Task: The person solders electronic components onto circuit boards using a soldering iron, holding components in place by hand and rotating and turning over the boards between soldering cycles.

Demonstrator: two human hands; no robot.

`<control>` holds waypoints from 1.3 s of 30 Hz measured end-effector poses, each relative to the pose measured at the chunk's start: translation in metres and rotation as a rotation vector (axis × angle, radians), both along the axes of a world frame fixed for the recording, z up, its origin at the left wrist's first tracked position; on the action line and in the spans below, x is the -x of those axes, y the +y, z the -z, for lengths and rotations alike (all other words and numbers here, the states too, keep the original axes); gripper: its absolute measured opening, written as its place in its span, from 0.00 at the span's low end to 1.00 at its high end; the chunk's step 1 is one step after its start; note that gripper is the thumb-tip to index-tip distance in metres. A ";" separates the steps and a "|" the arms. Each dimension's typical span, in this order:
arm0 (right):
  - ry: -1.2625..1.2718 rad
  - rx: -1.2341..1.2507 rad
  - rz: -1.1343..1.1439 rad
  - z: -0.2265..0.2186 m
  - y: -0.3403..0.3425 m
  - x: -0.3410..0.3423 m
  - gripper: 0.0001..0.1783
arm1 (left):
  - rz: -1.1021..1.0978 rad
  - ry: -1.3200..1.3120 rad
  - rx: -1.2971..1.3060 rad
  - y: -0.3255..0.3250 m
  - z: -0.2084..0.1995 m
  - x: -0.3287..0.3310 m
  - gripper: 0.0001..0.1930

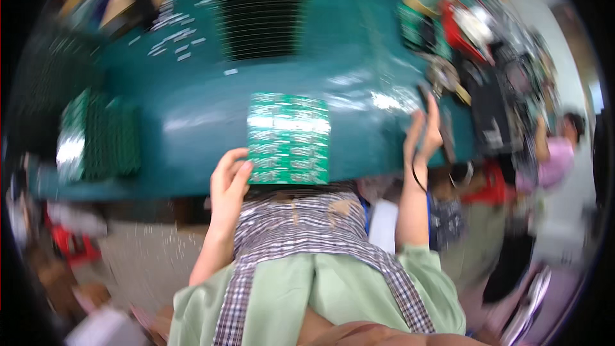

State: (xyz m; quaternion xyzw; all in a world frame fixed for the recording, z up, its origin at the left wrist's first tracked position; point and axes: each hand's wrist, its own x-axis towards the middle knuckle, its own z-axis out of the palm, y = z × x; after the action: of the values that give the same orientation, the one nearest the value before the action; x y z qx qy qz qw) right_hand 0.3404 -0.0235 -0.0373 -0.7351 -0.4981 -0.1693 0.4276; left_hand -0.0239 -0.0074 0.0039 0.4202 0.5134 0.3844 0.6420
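A green circuit board panel (288, 141) with rows of pale printed marks lies at the near edge of the teal table, in front of my body. My left hand (229, 179) pinches its left edge, with the thumb toward the board. Off to the right, my right hand (424, 134) reaches over the table with thumb and forefinger stretched out and apart. A thin dark stick-like thing (421, 92) is by its fingertips; blur hides whether they touch. A dark cord (416, 176) loops round my right wrist. Beside that hand lies a narrow grey-brown tool (447, 134).
Stacked green boards (106, 138) stand at the left. A dark slotted rack (262, 16) is at the far middle, near scattered small pale pieces (176, 32). A tape roll (442, 75), a red thing (460, 31) and a black box (490, 112) crowd the right. Another person (554, 154) is farther right.
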 end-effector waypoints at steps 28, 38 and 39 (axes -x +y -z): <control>-0.380 -0.346 -0.530 -0.167 0.119 0.092 0.15 | -0.539 0.788 -0.632 0.118 -0.039 0.405 0.10; -0.900 -0.083 -0.513 -0.165 0.204 0.115 0.09 | -0.686 0.515 -0.533 0.102 -0.061 0.354 0.17; -0.960 -0.048 -0.495 -0.164 0.206 0.116 0.10 | -0.793 0.509 -0.565 0.094 -0.059 0.351 0.17</control>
State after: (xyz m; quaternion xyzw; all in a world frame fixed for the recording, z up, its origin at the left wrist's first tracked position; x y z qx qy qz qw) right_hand 0.2243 0.1829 0.1270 -0.4258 -0.7918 -0.3917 0.1959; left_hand -0.3749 0.0868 0.0633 0.4300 0.6484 0.6060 0.1657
